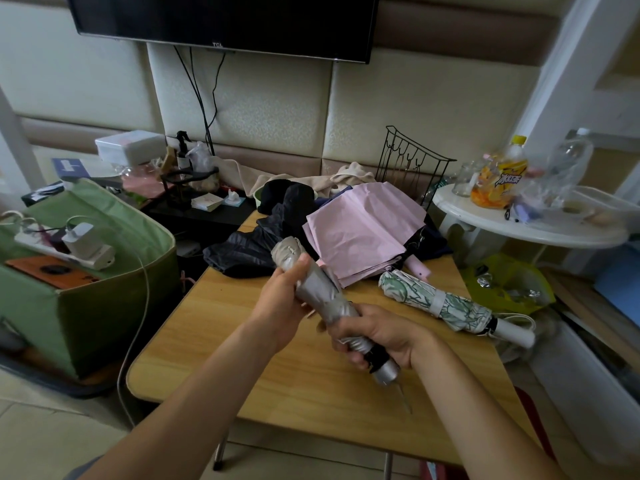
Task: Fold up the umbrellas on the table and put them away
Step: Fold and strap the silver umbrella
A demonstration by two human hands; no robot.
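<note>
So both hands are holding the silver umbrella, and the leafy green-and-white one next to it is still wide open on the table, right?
Not quite. Both hands, left and right, do grip the silver umbrella, but the head view shows the green-and-white umbrella already rolled up and strapped shut, lying on the table.

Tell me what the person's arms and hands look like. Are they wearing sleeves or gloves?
No gloves and no sleeves show. Both forearms are bare from the bottom of the picture up to the wrists. The left hand and right hand are bare too, with no rings, watch or bracelet that I can see.
</note>
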